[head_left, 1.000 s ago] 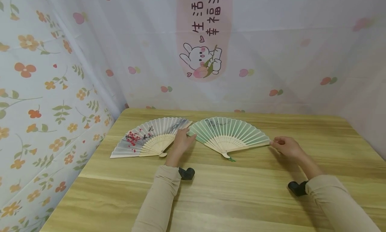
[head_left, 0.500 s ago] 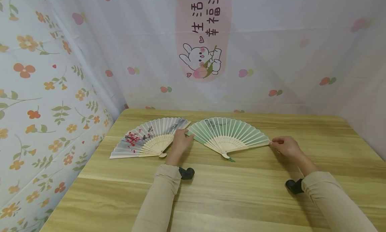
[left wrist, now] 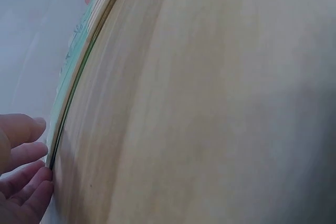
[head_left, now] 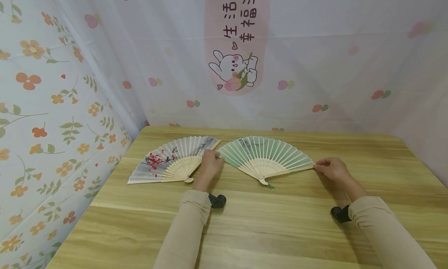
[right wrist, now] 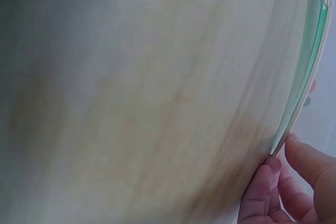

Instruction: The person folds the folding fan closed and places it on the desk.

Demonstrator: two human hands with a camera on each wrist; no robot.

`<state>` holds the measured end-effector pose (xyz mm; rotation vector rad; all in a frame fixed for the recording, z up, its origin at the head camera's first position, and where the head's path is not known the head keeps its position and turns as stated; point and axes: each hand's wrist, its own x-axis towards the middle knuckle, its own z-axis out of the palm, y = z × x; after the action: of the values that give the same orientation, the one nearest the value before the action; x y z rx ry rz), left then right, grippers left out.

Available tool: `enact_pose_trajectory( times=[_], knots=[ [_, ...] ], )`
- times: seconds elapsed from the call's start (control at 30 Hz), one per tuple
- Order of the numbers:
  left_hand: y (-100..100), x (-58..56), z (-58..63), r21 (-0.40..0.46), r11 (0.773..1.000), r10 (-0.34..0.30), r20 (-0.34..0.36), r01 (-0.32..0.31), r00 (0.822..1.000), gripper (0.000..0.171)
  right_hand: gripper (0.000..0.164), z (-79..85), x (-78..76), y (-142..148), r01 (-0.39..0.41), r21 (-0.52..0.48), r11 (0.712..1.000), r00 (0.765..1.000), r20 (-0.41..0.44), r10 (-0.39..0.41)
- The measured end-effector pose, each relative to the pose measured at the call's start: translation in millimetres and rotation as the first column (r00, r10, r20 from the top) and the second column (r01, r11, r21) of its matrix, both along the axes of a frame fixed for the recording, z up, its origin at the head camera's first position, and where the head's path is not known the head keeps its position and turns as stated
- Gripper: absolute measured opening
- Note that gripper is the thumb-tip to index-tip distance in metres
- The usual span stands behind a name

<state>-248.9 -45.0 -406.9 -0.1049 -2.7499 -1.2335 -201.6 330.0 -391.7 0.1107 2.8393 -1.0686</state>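
Note:
A green folding fan lies spread on the table, its pale ribs meeting at a pivot with a small green tassel. The left hand holds its left end with curled fingers; the left wrist view shows the fingertips right at the fan's edge. At the opposite end, the right hand pinches the outer rib between thumb and fingers. A second folding fan, grey-white with red blossoms, lies spread just left of the green one. The left hand partly covers its right side.
Both fans lie toward the back of the wooden table. A white printed cloth hangs behind the table, and a floral cloth hangs on the left. Black wrist devices stick out by the sleeves.
Both hands stay at the ends of the green fan. The left hand has shifted very slightly left, and the right forearm a little inward. The fans look almost unchanged.

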Motion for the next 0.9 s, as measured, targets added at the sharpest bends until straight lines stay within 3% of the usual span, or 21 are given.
enact_pose_trajectory(
  times=[0.23, 0.43, 0.9],
  knots=[
    [2.5, 1.6, 0.2, -0.009, 1.0, 0.019, 0.021, -0.019, 1.0, 0.023, 0.04, 2.3, 0.7, 0.7, 0.007, -0.01, 1.0, 1.0, 0.022, -0.006],
    [4.0, 1.1, -1.4, -0.005, 1.0, 0.022, -0.017, -0.022, 1.0, 0.018, 0.047, 2.9, -1.4, 3.4, 0.002, 0.007, 1.0, 0.999, 0.033, -0.002],
    [3.6, 0.2, -5.9, -0.039, 0.999, 0.029, -0.072, -0.032, 0.997, 0.009, 0.041, 3.6, 1.6, 4.4, 0.012, 0.008, 1.0, 0.999, 0.037, -0.012]
  ],
)
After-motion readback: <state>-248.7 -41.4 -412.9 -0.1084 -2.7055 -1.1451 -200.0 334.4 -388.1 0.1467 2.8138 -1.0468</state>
